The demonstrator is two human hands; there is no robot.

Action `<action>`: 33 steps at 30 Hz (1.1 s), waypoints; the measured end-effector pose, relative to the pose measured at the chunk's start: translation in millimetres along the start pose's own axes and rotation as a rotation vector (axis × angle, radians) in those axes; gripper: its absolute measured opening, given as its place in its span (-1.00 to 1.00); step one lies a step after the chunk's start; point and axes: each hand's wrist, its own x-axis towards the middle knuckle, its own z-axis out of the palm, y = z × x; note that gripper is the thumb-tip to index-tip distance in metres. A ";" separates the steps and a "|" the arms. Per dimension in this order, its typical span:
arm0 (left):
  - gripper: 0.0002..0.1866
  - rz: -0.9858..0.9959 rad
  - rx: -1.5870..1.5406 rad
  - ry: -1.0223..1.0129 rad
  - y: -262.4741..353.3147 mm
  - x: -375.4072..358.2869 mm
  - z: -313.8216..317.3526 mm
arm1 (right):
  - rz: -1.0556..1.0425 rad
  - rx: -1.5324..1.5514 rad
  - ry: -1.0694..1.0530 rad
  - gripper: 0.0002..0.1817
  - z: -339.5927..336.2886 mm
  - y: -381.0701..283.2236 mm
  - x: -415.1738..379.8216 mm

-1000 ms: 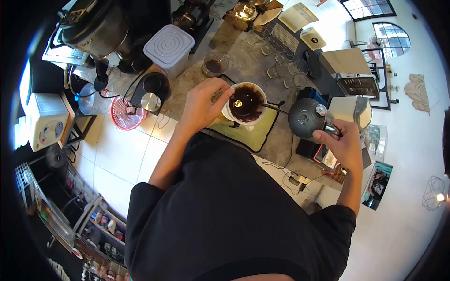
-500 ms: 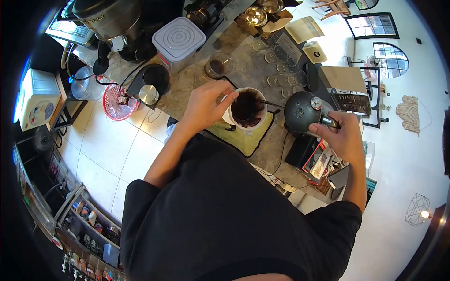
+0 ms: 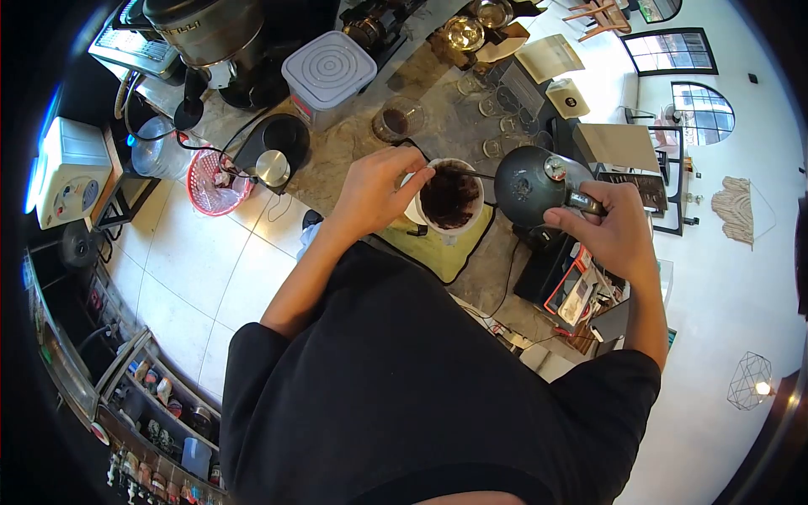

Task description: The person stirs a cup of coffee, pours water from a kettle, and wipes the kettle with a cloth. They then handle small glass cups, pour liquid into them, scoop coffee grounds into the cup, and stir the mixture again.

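Note:
In front of me stands a white coffee dripper (image 3: 477, 212) whose coffee filter (image 3: 457, 163) holds dark wet coffee grounds (image 3: 448, 195). My left hand (image 3: 383, 187) is at the filter's left upper edge, thumb and forefinger pinched on the rim. My right hand (image 3: 613, 225) is wrapped round the handle of a dark gooseneck kettle (image 3: 526, 187) with a round thermometer (image 3: 555, 167) on its lid. The kettle's thin spout points left over the dripper's rim; I cannot make out any water stream. Under the dripper lies a yellow-green towel (image 3: 438, 252) with a dark border.
A glass jug with dark liquid (image 3: 396, 120) stands beyond my left hand. Several clear glasses (image 3: 497, 105) stand past the kettle. A lidded white tub (image 3: 328, 69) and a coffee grinder (image 3: 210, 34) are at upper left. A cable (image 3: 507, 278) runs along the counter's right side.
The kettle in my right hand has moved slightly left and up, closer to the dripper. My left hand stays at the filter's rim. The whole view has shifted a little.

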 end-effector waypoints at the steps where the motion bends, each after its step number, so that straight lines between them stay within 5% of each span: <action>1: -0.81 -0.009 0.002 -0.006 0.8 0.0 -0.3 | 0.014 0.024 -0.007 -0.54 -0.2 -2.4 0.0; 12: -0.78 -0.078 0.014 0.022 8.3 -3.4 -0.4 | -0.084 0.105 -0.041 -0.56 -0.5 3.0 -20.6; 21: -0.75 -0.140 0.050 0.066 5.9 -5.0 7.8 | 0.083 0.119 -0.051 -0.58 9.5 37.5 -55.3; 33: -0.67 -0.250 -0.148 0.055 -35.2 -40.9 -0.5 | 0.253 1.146 0.482 -0.71 162.8 98.7 -103.7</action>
